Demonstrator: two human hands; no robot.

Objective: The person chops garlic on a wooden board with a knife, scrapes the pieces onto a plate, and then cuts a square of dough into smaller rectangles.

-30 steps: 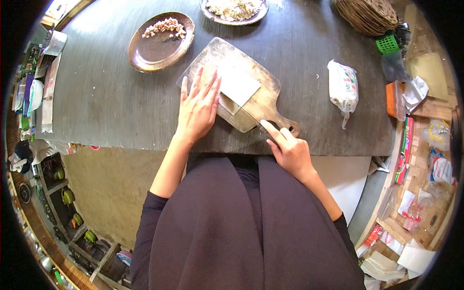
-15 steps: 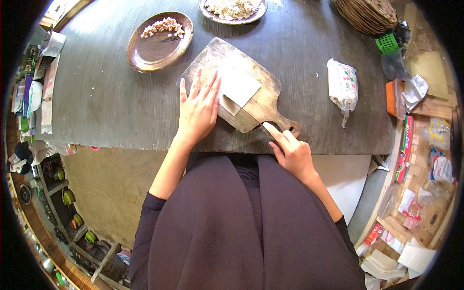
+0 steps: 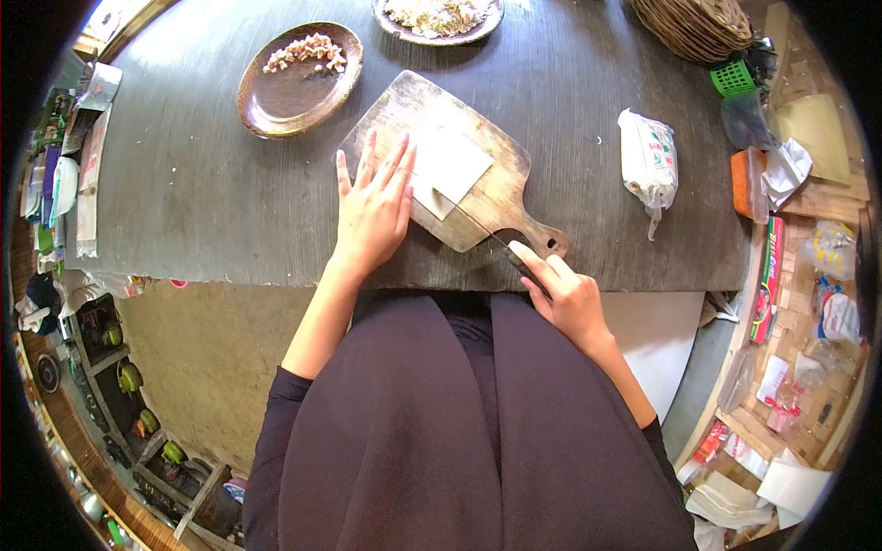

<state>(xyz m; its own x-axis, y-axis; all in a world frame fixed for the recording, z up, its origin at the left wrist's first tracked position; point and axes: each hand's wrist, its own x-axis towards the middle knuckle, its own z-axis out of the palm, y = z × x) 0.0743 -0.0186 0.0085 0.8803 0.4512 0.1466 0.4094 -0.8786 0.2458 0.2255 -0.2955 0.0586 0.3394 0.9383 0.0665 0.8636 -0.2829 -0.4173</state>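
Note:
A wooden cutting board (image 3: 501,197) with a handle and a hole lies near the table's front edge. On it rests a pale, flat white slab (image 3: 459,165), which looks divided into a larger piece and a narrower one beside my left hand. My left hand (image 3: 372,202) is laid flat with its fingers spread, on the slab's left part and the board. In my right hand (image 3: 565,294) is a knife (image 3: 521,261), gripped by its dark handle. Its thin blade points up and left across the board to the slab, and the edge is hard to see.
A brown plate (image 3: 285,101) with small diced pieces stands at the back left. Behind the board is another plate (image 3: 441,39) of pale shreds. A white plastic packet (image 3: 649,161) lies to the right, with a wicker basket (image 3: 694,28) beyond it.
My right hand has drawn slightly right and down with the knife, showing more of the handle and blade. My left hand stays at nearly the same place on the slab.

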